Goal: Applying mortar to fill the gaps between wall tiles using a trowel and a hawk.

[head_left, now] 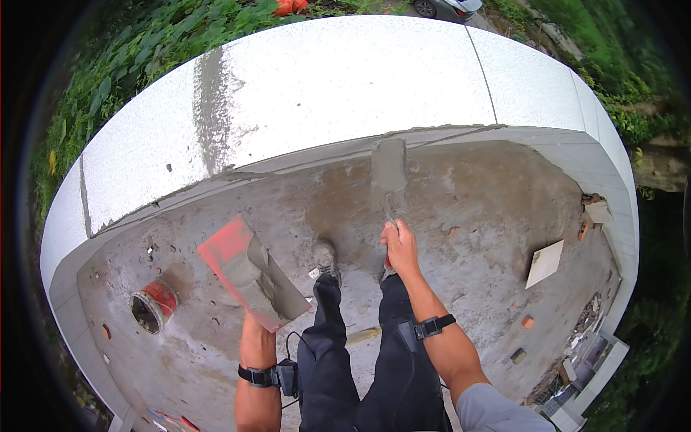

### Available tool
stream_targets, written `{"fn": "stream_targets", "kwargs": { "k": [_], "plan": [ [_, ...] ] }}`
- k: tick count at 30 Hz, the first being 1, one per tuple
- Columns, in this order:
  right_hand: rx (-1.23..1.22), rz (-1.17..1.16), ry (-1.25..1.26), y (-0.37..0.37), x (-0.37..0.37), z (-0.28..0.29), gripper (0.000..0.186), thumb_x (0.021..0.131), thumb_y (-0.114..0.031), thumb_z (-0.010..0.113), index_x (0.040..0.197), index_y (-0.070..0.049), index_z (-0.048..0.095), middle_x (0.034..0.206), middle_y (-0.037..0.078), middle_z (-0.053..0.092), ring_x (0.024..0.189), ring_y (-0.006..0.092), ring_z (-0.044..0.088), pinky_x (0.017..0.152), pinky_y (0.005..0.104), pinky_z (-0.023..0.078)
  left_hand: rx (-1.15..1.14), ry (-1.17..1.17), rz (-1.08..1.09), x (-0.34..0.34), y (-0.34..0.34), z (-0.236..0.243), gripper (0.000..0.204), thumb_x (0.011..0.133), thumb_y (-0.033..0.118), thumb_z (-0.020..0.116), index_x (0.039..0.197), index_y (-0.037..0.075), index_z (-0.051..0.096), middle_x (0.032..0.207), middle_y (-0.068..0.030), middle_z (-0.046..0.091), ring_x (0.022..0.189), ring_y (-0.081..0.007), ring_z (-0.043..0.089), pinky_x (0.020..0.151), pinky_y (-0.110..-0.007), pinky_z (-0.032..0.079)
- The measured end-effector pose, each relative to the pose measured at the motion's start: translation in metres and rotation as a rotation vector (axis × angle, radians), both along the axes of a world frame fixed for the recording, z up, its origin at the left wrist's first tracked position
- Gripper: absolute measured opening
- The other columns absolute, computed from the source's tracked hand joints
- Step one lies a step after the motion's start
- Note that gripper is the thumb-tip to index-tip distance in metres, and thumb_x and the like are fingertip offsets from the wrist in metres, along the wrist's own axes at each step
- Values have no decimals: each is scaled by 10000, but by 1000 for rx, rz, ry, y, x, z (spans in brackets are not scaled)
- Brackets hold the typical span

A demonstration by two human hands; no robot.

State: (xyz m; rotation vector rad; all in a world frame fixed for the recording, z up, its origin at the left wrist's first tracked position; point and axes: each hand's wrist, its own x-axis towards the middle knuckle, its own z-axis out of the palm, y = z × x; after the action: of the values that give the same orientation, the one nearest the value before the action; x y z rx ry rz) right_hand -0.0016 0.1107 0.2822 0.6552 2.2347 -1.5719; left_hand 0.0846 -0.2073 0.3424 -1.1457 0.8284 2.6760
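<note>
The left hand (260, 324), mostly hidden, holds up a red board (224, 243) with a lump of grey paste (268, 277) on it. To the left, a round red bucket (164, 294) with grey muck inside sits on the dirty floor (475, 252). The right hand (400, 243) grips a trowel (389, 169), its flat blade near the long white wall (317, 86). Far off are green leaves (119, 79) and a car (448, 9).
</note>
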Motion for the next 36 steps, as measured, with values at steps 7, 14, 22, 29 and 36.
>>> {"fn": "stream_targets", "kwargs": {
  "k": [7, 14, 22, 29, 36],
  "plan": [
    [122, 55, -35, -18, -3, -19, 375, 969, -298, 514, 991, 74, 555, 746, 102, 625, 667, 147, 591, 623, 311, 467, 12, 2, -15, 4, -3, -1, 286, 960, 353, 549, 1152, 141, 556, 1028, -6, 589, 871, -138, 579, 733, -278, 503],
    [37, -6, 56, -25, 1, -21, 367, 966, -300, 516, 976, 65, 558, 759, 118, 636, 643, 164, 592, 599, 325, 466, 31, 12, -20, 6, -7, -5, 284, 956, 357, 556, 1136, 138, 557, 996, -4, 586, 848, -136, 579, 715, -277, 504],
    [44, 32, 22, -34, 12, -31, 340, 970, -302, 514, 952, 34, 562, 722, 93, 621, 620, 158, 586, 574, 332, 455, 45, 33, -18, 2, -13, -10, 282, 951, 361, 565, 1118, 134, 557, 960, -2, 582, 821, -133, 579, 694, -276, 505],
    [-11, -3, 103, -61, -2, -49, 317, 966, -281, 526, 932, 33, 548, 712, 102, 614, 610, 168, 591, 589, 337, 471, 55, 51, -28, 1, -21, -18, 282, 946, 364, 572, 1102, 130, 558, 928, 0, 579, 798, -131, 580, 676, -275, 505],
    [100, 84, 114, -69, 21, -53, 313, 963, -279, 538, 958, 34, 540, 749, 98, 627, 627, 169, 602, 596, 338, 474, 70, 57, -29, 2, -26, -22, 282, 941, 368, 580, 1086, 127, 559, 897, 2, 576, 775, -129, 580, 657, -275, 506]
  ]
}}
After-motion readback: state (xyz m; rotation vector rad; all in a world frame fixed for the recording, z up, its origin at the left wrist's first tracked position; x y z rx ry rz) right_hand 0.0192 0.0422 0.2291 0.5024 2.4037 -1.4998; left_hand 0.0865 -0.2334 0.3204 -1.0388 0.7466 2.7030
